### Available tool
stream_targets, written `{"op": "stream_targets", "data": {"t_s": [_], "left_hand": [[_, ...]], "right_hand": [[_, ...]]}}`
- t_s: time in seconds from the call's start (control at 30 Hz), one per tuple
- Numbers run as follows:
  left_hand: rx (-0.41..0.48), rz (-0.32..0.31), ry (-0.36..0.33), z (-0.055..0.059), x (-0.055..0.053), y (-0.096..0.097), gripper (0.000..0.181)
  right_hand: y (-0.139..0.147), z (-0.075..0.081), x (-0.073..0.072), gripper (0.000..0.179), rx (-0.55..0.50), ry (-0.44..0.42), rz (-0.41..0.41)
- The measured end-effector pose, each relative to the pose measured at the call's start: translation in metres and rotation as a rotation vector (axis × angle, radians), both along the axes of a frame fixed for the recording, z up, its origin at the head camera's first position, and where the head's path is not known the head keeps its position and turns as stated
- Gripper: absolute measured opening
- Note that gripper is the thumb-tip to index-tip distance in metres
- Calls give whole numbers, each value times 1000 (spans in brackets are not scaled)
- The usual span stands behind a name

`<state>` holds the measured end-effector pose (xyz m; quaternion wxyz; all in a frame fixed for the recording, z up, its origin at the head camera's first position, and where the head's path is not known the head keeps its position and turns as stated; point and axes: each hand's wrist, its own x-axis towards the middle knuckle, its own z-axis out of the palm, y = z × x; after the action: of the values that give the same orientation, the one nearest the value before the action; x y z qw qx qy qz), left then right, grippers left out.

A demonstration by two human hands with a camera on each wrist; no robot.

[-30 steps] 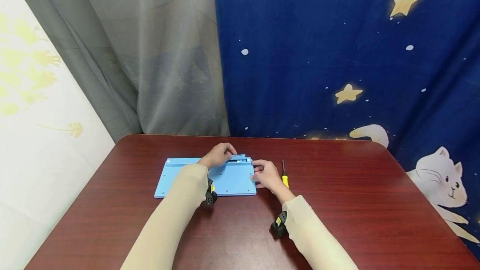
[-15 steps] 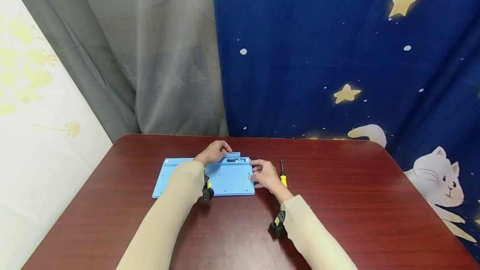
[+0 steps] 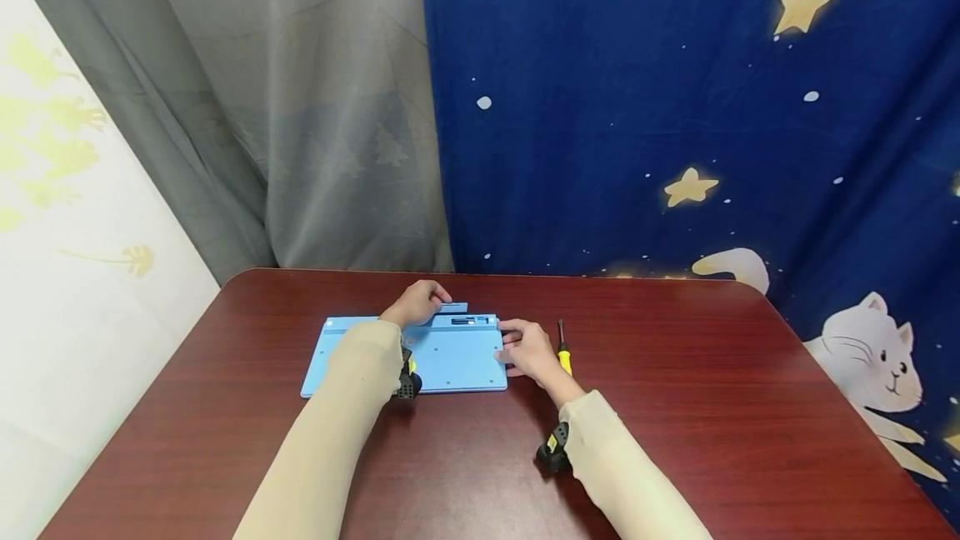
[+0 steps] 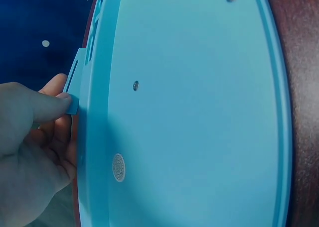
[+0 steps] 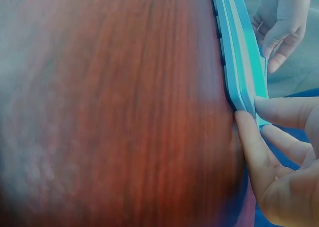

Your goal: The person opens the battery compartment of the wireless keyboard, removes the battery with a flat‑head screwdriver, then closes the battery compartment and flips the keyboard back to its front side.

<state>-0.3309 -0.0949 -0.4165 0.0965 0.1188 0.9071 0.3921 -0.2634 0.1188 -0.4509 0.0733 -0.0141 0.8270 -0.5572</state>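
A light blue keyboard [image 3: 457,361] lies with its underside up on the table; small screws and a round sticker show on it, and key edges appear below it in the right wrist view. Near its far right corner the battery compartment [image 3: 468,321] is uncovered, a dark shape inside. My left hand [image 3: 415,304] pinches the small blue battery cover [image 4: 76,80] between thumb and fingers, at the keyboard's far edge. The right hand [image 3: 531,351] grips the keyboard's right edge, its fingertips on both faces in the right wrist view.
A screwdriver [image 3: 564,358] with a yellow handle and dark shaft lies just right of the right hand. The reddish-brown table [image 3: 675,407] ends at a rounded far edge, with grey and blue curtains [image 3: 570,148] behind it.
My left hand has moved left along the keyboard's far edge, carrying the battery cover away from over the compartment, which now shows fully. The right hand keeps its place on the keyboard.
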Motion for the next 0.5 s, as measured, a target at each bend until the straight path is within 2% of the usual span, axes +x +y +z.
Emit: {"op": "stream_targets", "data": {"t_s": [0.3, 0.5], "left_hand": [[-36, 65, -41, -8, -4, -2, 22], [-17, 115, -13, -14, -9, -3, 22]], "right_hand": [[1, -3, 0, 47, -2, -4, -10], [0, -4, -2, 46, -6, -6, -16]]}}
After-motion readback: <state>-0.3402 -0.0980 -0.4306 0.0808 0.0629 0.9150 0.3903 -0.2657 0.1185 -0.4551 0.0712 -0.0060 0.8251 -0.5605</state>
